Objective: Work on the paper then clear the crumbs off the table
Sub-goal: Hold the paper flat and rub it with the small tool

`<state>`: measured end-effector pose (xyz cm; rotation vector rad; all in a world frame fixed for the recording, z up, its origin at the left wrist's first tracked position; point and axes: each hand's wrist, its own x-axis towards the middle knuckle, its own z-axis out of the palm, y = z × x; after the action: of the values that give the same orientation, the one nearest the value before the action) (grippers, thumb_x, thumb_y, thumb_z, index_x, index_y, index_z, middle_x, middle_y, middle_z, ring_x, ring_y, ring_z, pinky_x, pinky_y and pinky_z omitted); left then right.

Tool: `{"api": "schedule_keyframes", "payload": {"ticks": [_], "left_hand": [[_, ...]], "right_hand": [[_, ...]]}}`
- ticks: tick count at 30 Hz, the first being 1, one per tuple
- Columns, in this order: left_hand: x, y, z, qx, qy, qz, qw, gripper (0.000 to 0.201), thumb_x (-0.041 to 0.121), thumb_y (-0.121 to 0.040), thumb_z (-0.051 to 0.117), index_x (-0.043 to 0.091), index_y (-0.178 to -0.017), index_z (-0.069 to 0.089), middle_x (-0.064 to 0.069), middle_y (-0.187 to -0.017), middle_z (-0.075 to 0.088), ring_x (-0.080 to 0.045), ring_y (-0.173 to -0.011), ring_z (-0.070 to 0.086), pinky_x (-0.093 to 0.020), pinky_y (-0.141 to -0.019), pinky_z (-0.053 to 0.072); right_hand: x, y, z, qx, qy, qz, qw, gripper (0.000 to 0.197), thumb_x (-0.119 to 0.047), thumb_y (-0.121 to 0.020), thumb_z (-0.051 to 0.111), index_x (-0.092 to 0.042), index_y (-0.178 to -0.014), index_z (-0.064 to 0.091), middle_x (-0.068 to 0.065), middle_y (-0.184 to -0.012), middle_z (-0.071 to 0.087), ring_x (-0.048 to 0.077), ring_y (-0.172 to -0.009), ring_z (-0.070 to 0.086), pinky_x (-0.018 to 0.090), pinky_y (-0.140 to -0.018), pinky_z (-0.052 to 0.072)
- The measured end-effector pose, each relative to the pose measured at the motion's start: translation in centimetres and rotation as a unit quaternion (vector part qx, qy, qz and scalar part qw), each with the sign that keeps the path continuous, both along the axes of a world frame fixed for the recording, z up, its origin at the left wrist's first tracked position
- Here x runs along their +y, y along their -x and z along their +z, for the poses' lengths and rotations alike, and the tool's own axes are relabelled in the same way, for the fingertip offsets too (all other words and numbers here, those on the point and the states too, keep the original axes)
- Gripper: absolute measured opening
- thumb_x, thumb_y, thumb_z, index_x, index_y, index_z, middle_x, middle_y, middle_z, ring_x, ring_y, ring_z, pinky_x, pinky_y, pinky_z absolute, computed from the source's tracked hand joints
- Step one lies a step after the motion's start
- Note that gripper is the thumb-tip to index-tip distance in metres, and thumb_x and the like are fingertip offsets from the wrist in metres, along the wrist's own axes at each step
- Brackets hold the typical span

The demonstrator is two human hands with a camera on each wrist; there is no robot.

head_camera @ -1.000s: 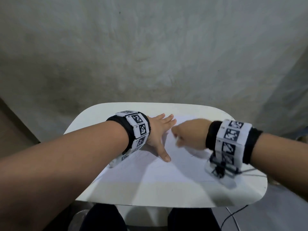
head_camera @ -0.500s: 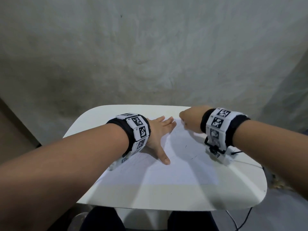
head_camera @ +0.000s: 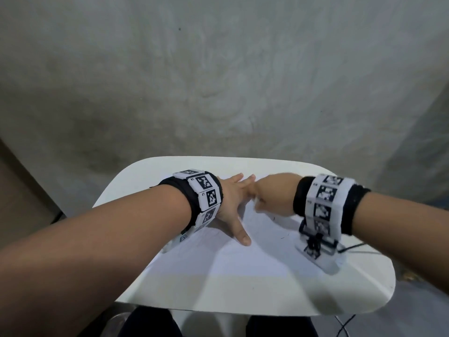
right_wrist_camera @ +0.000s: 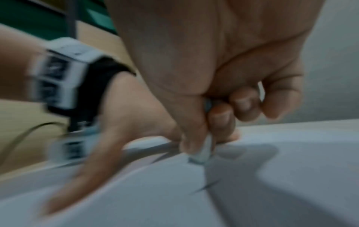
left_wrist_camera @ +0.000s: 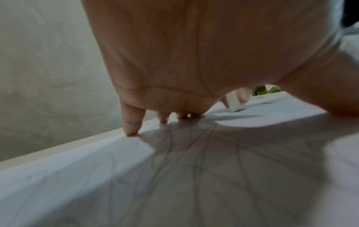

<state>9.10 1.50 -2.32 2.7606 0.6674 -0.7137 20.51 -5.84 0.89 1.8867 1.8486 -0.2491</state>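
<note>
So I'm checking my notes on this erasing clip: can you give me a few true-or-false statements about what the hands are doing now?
1. The left hand lies flat on the paper with fingers spread. True.
2. The right hand is open and holds nothing. False: it pinches a small white eraser.
3. The eraser's tip touches the paper. True.
4. The paper lies on a dark wooden table. False: the table is white.
5. The paper is blank. False: faint pencil lines cross it.
</note>
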Motion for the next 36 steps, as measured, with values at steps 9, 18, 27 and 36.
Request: {"api": "schedule_keyframes", "payload": {"ticks": [9,18,27,36], "left_hand": [[-0.1,0.2,0.2,-0.011,0.005,0.021,1.000,0.139,0.073,-0.055,0.077,0.039,-0.151,-0.017,0.015,-0.158,-0.027,-0.010,-0.146,-0.023,-0.055,-0.119,0.001],[0.3,0.4,1.4,-0.015,-0.004,0.006,1.000,0.135,0.078,-0.063,0.067,0.023,-0.154,-0.017,0.009,-0.159,-0.024,-0.014,-0.147,-0.021,-0.051,-0.121,0.002],[1.3,0.8,0.0,-0.010,-0.005,0.008,1.000,0.140,0.077,-0.057,0.073,0.032,-0.151,-0.021,0.011,-0.160,-0.023,-0.016,-0.148,-0.018,-0.053,-0.120,0.005],[1.5,0.8,-0.3,-0.028,0.007,0.009,1.000,0.142,0.078,-0.054,0.074,0.038,-0.148,-0.025,0.010,-0.161,-0.020,-0.018,-0.148,-0.016,-0.053,-0.119,0.003]], "right_hand": [[-1.0,1.3,0.9,0.013,0.027,0.029,0.999,0.036,-0.018,-0.094,0.052,-0.018,-0.130,0.050,0.005,-0.123,0.060,0.026,-0.112,0.058,0.029,-0.082,0.040],[0.8,-6.1,2.1,0.182,-0.147,-0.169,0.958,0.006,-0.025,-0.090,0.059,-0.021,-0.095,0.060,-0.008,-0.066,0.049,0.008,-0.059,0.047,0.019,-0.052,0.038],[1.1,-0.6,0.8,0.004,-0.034,0.003,0.999,0.029,-0.021,-0.096,0.048,-0.018,-0.123,0.056,0.003,-0.114,0.064,0.024,-0.099,0.059,0.031,-0.085,0.045],[1.5,-0.3,0.8,-0.053,-0.011,0.008,0.998,0.025,-0.021,-0.095,0.047,-0.016,-0.117,0.059,0.001,-0.107,0.064,0.023,-0.096,0.059,0.031,-0.080,0.044]]}}
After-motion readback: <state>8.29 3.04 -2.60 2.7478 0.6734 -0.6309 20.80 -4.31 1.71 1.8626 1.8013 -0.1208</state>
